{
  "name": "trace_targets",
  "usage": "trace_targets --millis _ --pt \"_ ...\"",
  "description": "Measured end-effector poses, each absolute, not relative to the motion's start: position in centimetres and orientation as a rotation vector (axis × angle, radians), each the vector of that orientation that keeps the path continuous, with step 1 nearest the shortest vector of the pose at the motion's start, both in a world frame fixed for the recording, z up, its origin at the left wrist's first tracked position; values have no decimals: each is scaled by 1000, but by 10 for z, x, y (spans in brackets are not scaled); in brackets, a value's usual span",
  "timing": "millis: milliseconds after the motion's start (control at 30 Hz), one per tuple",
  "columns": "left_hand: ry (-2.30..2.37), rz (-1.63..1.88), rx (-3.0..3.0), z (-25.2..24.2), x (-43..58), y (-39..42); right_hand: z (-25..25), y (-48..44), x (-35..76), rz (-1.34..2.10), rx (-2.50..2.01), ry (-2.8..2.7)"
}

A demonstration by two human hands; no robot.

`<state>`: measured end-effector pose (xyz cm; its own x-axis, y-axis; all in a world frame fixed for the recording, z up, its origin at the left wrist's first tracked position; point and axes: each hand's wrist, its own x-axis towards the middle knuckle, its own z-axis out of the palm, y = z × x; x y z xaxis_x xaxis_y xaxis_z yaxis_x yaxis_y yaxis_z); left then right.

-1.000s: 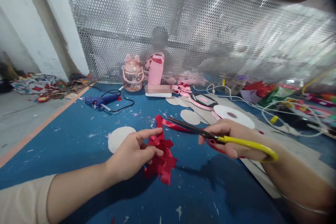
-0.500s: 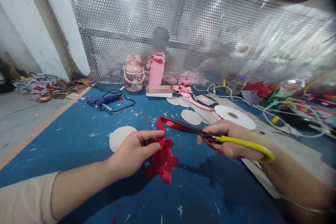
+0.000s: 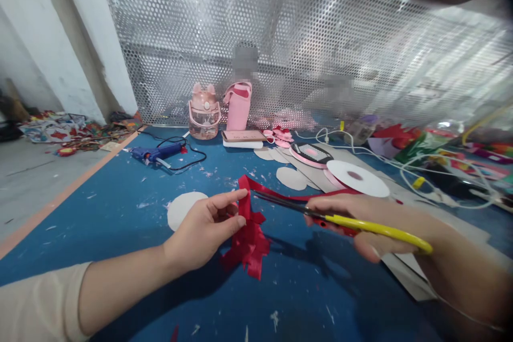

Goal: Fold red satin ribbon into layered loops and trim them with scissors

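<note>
Your left hand (image 3: 202, 227) has its thumb and index finger set on one red ribbon (image 3: 245, 206), grasping it above the blue surface (image 3: 108, 208). From this hold, the ribbon folds at the top and runs as one band toward your right hand (image 3: 356, 216). The fingers of your right hand grasp one pair of scissors (image 3: 290, 204). Its two blades point at your left hand, with the tips just beside the upright part of the ribbon; whether they touch it cannot be told. The yellow handle loop lies along your right palm.

Directly below your left fingers is one heap of red fabric pieces (image 3: 253, 251); they overlap and cannot be counted. One pale disc (image 3: 181, 212) lies beyond your left hand, partly covered by it.

Toward the far side, locate one blue glue gun (image 3: 158, 152) with a black cord, and two pink drink containers: one clear jar (image 3: 203, 120) with two ears and one sleeved bottle (image 3: 239, 109). One flat box (image 3: 243, 136) lies in front of the bottle. Beyond the scissors are one white reel (image 3: 368, 179) and one black-and-pink round item (image 3: 311, 154).
</note>
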<state>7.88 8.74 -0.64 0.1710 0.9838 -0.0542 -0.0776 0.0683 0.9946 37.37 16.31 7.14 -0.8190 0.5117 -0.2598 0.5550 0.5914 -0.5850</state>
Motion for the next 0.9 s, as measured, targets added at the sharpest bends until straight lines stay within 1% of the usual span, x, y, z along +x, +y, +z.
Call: trace_targets --millis 100,300,467,700,900 --pt "1053 1076 1196 -7 79 87 72 164 371 -1122 924 2644" --pt "961 1016 1146 -7 79 85 67 161 356 -1115 891 2681" --pt "942 964 1164 -6 79 84 60 161 351 -1202 890 2651" --pt "924 931 1164 -5 80 84 55 158 343 -1158 945 2652" --pt "904 921 1172 -9 79 86 55 159 340 -1201 932 2640"
